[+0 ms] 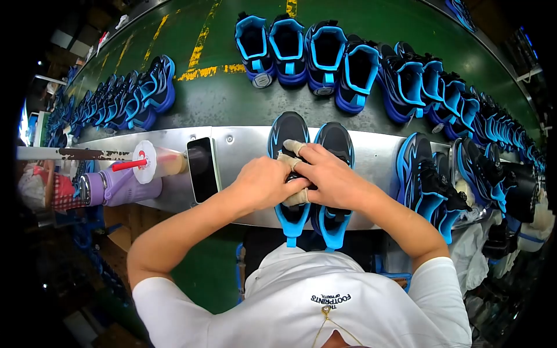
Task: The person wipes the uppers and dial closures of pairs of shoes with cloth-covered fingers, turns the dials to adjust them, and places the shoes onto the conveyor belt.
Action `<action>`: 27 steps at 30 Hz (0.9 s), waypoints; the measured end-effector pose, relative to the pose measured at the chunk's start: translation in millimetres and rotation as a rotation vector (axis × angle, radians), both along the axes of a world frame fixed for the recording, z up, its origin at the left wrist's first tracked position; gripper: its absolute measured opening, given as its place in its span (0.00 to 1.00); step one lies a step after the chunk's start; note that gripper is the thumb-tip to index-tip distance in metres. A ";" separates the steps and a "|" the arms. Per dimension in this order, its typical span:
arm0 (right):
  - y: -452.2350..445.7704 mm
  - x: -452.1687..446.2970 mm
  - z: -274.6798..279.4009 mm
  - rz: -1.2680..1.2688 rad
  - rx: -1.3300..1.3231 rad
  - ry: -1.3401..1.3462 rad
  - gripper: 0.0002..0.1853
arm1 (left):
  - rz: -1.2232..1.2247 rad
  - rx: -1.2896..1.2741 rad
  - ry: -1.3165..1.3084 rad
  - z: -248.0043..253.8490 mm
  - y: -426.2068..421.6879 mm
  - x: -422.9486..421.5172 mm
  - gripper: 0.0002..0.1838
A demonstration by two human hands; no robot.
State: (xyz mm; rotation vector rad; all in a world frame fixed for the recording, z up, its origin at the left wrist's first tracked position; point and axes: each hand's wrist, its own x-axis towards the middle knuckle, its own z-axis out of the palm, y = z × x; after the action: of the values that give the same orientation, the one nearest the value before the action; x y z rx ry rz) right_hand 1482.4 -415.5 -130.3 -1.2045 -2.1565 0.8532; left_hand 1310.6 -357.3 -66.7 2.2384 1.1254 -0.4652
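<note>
Smooth, softly shiny metal along the ledge (238,156), glossy phone screen (202,170), matt finish on the handled shoe (288,130).

From here I see a dark-screened phone (203,169) on the metal counter (238,148), a cup (165,162) with a red straw (127,165) to its left, a purple tumbler (136,187) beside that, and yellow markings (200,73) on the green surface (203,104) beyond.

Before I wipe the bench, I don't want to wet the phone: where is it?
In the head view, the phone lies on the metal ledge, left of the left hand and just right of the drink cup.
</note>
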 end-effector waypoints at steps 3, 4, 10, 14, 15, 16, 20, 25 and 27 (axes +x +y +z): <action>1.1 8.9 1.6 0.033 0.003 0.045 0.34 | -0.050 0.017 0.054 3.1 2.1 8.2 0.29; 1.9 11.9 2.3 0.057 -0.001 0.074 0.35 | -0.070 0.025 0.078 2.8 1.6 9.7 0.28; 1.8 12.1 -2.5 0.037 0.000 0.004 0.38 | -0.193 0.138 0.005 1.2 -4.1 13.1 0.25; -0.9 14.4 -4.7 0.015 -0.033 0.111 0.38 | -0.374 0.261 -0.259 -5.1 4.0 4.6 0.16; -0.9 20.1 0.7 0.047 -0.088 0.129 0.38 | -0.320 0.261 -0.310 0.7 -0.8 2.2 0.14; 1.0 26.3 5.4 0.079 -0.135 0.146 0.38 | -0.268 0.268 -0.360 5.2 -4.2 -2.3 0.12; -2.3 37.3 19.8 0.033 -0.186 0.148 0.31 | 0.271 0.095 -0.472 3.1 -52.6 -31.4 0.07; -14.8 20.6 19.4 -0.104 0.104 0.089 0.18 | 0.749 -0.441 -0.808 -23.6 -101.1 -38.9 0.08; -20.2 17.8 25.8 -0.146 0.050 0.018 0.17 | 0.714 -0.383 -0.779 -27.7 -102.6 -30.4 0.08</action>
State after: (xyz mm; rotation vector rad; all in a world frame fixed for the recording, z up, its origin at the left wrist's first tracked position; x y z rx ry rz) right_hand 1500.2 -435.7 -104.5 -1.3058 -2.0353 0.7405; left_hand 1280.1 -459.9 -94.4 1.3346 1.1572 0.4256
